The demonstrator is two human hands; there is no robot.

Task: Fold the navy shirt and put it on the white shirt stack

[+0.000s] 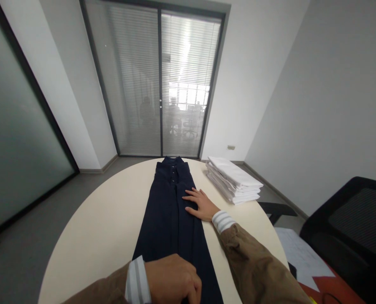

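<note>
A dark navy garment [162, 211], with small buttons near its far end, lies lengthwise on the round cream table [93, 228]. My right hand [202, 205] rests on the garment's right side, fingers spread. Near the bottom of the view my left hand [175, 279] is curled over the garment's near part. Its fingertips are hidden, so what they grip, if anything, does not show. A stack of folded white cloth [233, 179] sits on the table's far right, beyond my right hand.
A black mesh chair [352, 228] stands at the right. Beside the table, white papers [301, 253] lie on a red surface [342, 285]. Behind the table are glass panels with blinds [137, 84] and white walls.
</note>
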